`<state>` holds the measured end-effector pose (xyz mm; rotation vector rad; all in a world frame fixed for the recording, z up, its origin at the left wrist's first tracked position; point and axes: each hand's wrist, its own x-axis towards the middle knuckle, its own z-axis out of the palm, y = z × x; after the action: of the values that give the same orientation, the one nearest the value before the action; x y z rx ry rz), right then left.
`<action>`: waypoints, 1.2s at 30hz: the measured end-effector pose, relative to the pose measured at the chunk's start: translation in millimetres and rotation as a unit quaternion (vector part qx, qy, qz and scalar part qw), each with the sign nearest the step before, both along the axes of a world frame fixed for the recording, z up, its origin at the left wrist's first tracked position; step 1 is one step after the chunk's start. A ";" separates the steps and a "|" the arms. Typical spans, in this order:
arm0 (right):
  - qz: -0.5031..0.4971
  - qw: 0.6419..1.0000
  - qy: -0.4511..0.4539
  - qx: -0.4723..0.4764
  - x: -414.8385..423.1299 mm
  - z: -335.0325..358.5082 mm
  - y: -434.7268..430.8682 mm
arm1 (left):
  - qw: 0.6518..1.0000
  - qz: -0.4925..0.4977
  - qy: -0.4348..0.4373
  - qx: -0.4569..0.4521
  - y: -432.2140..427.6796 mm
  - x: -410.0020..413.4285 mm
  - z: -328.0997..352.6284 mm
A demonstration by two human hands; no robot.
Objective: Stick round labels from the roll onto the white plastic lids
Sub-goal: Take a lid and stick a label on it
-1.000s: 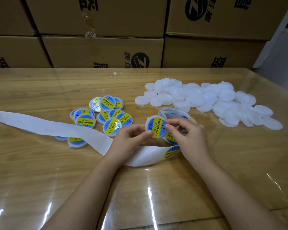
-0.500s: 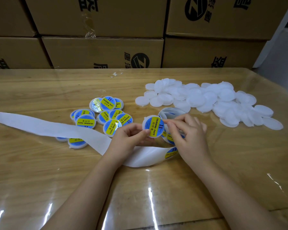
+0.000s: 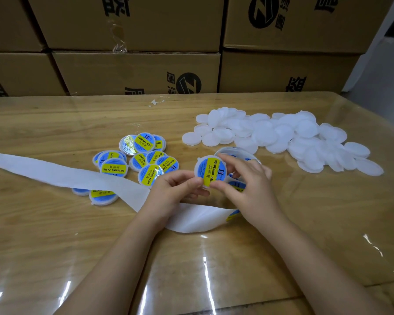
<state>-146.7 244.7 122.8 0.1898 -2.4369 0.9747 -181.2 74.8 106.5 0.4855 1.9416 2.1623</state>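
My left hand [image 3: 178, 189] and right hand [image 3: 243, 180] pinch one lid [image 3: 210, 171] between them, above the label roll [image 3: 237, 153], its label on and being pressed flat. Left of it, about a dozen finished lids [image 3: 143, 160]; on the right, a far bigger heap of bare lids [image 3: 282, 137] waits.

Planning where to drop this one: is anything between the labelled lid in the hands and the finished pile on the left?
Nothing visible stands in the way. The labelled lid is held above the table, and bare tabletop separates it from the finished pile.
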 end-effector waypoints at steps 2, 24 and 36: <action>0.007 1.000 -0.011 -0.026 -1.2 0.9 2.0 | 1.000 0.003 -0.001 -0.003 -0.1 -0.9 -0.8; -0.109 0.994 0.010 -0.014 1.0 -3.0 -2.4 | 0.999 -0.041 0.028 -0.016 10.0 4.2 -2.0; -0.077 0.997 -0.003 -0.028 -2.9 -5.2 2.1 | 1.000 -0.010 0.020 0.000 7.8 3.2 -0.3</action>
<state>-149.6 246.8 117.6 -0.0194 -2.3860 0.9754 -178.0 82.6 106.2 0.5487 1.9494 2.1562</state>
